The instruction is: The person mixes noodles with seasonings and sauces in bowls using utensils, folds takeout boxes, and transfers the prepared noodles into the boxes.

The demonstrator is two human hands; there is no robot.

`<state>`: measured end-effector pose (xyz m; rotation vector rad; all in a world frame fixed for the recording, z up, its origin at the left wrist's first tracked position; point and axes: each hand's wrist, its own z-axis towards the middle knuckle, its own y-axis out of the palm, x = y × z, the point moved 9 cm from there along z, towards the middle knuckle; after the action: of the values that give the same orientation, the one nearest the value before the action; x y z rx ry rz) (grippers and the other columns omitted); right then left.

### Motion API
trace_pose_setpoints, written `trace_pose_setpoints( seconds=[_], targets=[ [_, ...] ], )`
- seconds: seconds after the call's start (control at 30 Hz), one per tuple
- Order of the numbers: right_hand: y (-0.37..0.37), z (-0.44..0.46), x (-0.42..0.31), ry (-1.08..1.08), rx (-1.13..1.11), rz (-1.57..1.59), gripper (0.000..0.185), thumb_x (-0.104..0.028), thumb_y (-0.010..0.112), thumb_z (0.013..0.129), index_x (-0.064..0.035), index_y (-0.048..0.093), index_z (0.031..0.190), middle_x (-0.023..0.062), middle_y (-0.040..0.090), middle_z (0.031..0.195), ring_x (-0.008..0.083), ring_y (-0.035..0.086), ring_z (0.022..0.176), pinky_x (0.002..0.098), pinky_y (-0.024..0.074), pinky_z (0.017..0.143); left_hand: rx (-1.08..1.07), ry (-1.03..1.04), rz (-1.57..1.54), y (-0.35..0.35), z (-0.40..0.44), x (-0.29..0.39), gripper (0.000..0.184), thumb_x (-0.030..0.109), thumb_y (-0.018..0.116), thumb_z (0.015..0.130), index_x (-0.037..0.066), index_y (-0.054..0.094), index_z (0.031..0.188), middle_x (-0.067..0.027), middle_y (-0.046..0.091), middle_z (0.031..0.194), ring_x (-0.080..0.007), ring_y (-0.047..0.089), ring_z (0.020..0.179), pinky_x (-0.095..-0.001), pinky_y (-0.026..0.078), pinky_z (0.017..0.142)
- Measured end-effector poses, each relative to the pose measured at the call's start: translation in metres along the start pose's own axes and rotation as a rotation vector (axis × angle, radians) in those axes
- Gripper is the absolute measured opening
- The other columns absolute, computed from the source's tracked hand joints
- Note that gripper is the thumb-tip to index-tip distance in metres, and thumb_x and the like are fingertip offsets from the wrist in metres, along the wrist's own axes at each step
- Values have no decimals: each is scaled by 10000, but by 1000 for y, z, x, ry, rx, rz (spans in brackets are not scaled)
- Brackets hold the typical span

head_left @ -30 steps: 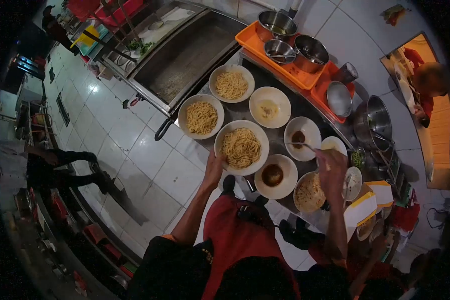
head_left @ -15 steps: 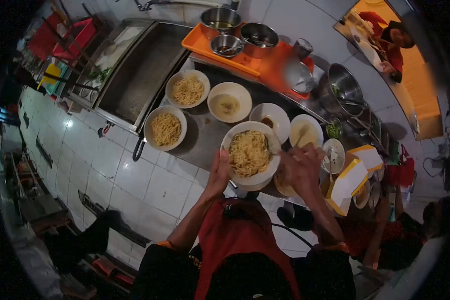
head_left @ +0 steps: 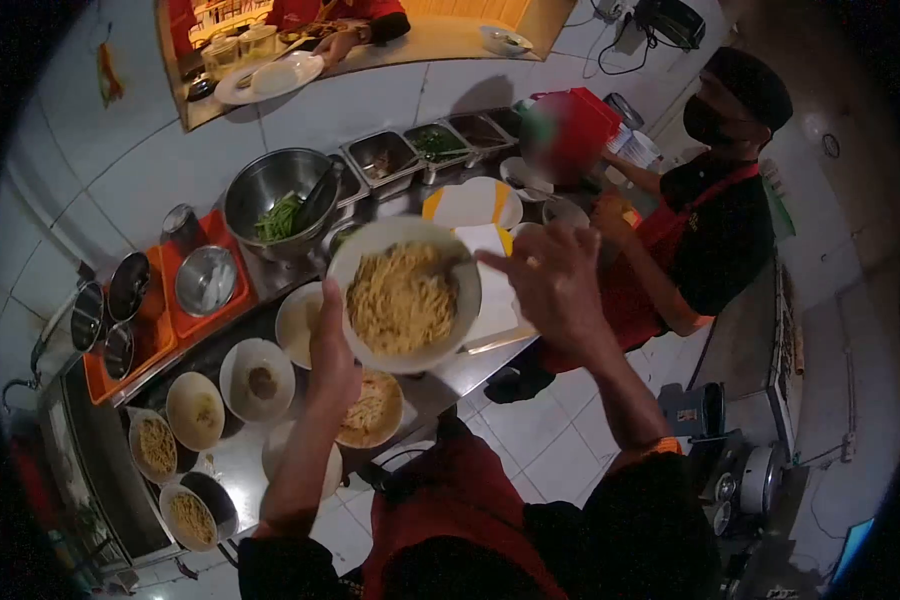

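A white bowl of noodles is held up over the counter, tilted toward me. My left hand grips its left rim, thumb up along the side and fingers hidden beneath. Beyond the right rim is my right hand, closed on a metal utensil whose end goes into the noodles; blur hides its exact kind. Under the held bowl stands another bowl with noodles. Left of my left arm are a bowl with dark sauce and a bowl with pale liquid.
Two noodle bowls stand at the far left. A steel mixing bowl holds greens near the wall. Yellow-and-white paper boxes lie beyond the held bowl. A co-worker in a red apron stands at the right, close to my right arm.
The view has swung to the right along the counter. My hands have carried the noodle bowl that way, toward the paper boxes and the co-worker.
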<state>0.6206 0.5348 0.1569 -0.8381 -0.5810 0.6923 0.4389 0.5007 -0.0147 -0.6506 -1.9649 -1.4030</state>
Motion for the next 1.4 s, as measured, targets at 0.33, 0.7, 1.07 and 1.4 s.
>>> trace_pose_setpoints(
  seconds=[0.33,0.7,1.07,1.4],
  targets=[
    [119,77,304,175,105,0,210,-99,611,786,-177,738,933,54,609,809,244,497,837,405,315,731,-387,188,711,232,318,2,692,546,407,935,-15,348,1336,-137,499,1261,-214,517,1133,-343,430,942],
    [350,-53,345,335,-80,209,166,-60,599,719,-58,699,851,110,575,853,278,474,862,438,323,761,-510,450,1608,213,439,-148,489,367,448,965,-18,380,1258,-242,584,1016,-369,598,905,-455,470,792],
    [350,-31,314,50,-150,176,210,-150,613,705,-25,670,863,97,557,963,288,434,1026,461,303,898,-377,884,1876,255,395,-95,445,246,526,923,12,382,1273,-232,503,1143,-387,522,1031,-460,426,843],
    [222,-3,337,640,-43,71,258,1,599,766,-85,696,990,96,622,934,257,573,831,419,402,732,-251,806,1088,225,366,-37,479,232,526,941,42,342,1340,-208,453,1247,-336,477,1133,-440,343,1001]
  ],
)
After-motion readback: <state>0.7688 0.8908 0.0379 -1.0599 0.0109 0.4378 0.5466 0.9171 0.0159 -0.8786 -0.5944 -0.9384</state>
